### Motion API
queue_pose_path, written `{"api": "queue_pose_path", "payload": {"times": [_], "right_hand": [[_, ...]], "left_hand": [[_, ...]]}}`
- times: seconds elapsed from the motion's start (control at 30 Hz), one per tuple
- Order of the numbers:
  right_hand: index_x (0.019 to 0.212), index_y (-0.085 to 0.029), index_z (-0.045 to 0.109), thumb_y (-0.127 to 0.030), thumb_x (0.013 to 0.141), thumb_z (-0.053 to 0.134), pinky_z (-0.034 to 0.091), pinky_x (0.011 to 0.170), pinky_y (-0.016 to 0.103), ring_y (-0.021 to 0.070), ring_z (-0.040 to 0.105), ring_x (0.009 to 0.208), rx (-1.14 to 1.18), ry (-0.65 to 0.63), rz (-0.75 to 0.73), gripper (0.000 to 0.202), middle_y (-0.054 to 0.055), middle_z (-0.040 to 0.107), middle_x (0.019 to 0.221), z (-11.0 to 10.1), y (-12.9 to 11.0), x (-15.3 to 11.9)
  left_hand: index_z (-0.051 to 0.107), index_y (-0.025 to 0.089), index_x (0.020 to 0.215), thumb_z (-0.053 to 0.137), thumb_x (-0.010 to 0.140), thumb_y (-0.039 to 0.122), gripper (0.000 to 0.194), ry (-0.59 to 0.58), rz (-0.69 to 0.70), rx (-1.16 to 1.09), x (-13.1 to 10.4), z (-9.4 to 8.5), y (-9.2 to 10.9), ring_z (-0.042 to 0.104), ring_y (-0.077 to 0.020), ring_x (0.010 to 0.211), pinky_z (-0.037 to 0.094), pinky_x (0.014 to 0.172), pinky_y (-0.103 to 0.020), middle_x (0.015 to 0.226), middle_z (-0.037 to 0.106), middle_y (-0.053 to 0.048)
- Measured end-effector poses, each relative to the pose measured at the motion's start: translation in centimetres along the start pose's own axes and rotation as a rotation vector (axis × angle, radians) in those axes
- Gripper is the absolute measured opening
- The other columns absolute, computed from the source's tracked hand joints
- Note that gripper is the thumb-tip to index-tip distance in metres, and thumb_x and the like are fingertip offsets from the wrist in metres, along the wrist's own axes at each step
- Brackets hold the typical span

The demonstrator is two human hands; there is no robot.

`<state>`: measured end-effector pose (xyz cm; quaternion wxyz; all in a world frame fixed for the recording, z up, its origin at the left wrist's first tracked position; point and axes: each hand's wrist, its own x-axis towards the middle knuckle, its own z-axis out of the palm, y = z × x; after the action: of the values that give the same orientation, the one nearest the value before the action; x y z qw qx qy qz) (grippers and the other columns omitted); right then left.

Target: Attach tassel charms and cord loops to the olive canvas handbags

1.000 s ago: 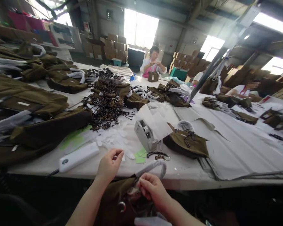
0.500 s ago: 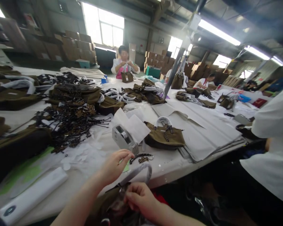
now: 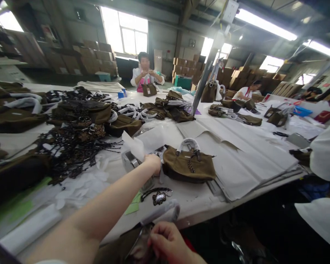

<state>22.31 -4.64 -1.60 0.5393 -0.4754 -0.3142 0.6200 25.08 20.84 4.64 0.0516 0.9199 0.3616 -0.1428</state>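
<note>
My left hand [image 3: 153, 164] reaches across the table, beside the tape dispenser [image 3: 129, 161] and the white paper sheet [image 3: 134, 146] on it. Its fingers point away from me and are mostly hidden. Just right of it stands an olive handbag [image 3: 189, 165] with a wrapped handle and a braided charm on its front. My right hand [image 3: 169, 240] is closed in a pinch at the top edge of another olive handbag [image 3: 118, 247] at the table's near edge, whose wrapped handle [image 3: 163, 212] arches up. Between the two bags lies a braided cord charm [image 3: 159, 198] with a ring.
Left of the dispenser lies a tangled heap of dark braided charms [image 3: 79, 143]. More olive bags [image 3: 126, 124] are piled behind it. Flat paper sheets [image 3: 236, 157] cover the right side. A metal post [image 3: 206, 86] rises from the table. A person [image 3: 147, 77] sits opposite; a white sleeve [image 3: 324, 157] is at the right.
My left hand has moved forward from above the cord charm to beside the tape dispenser. My right hand keeps its pinch at the near bag. The view has shifted slightly.
</note>
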Motion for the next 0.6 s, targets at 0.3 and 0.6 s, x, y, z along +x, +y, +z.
{"api": "queue_pose_path", "payload": {"times": [0.3, 0.6], "right_hand": [[0.071, -0.015, 0.058, -0.070, 0.070, 0.071, 0.018, 0.038, 0.019, 0.0034, 0.026, 0.035, -0.001, 0.041, 0.041, 0.056, -0.008, 0.043, 0.043, -1.8, -0.5, -1.3], [0.073, -0.015, 0.059, -0.062, 0.076, 0.069, 0.018, 0.040, 0.020, 0.0048, 0.028, 0.038, -0.060, 0.009, 0.009, 0.048, -0.007, 0.045, 0.045, -0.4, -0.9, -1.9]], "left_hand": [[0.074, 0.011, 0.100, 0.072, 0.070, 0.021, 0.032, 0.139, -0.046, -0.149, 0.7, -1.9, -0.3, 0.065, -0.0325, 0.108, 0.048, 0.093, -0.038, 0.113, 0.069, -0.022], [0.063, 0.013, 0.110, 0.045, 0.092, 0.026, 0.028, 1.018, 0.096, -0.741, -5.6, -7.8, -5.6, 0.062, -0.0230, 0.109, 0.043, 0.102, -0.039, 0.110, 0.070, -0.012]]}}
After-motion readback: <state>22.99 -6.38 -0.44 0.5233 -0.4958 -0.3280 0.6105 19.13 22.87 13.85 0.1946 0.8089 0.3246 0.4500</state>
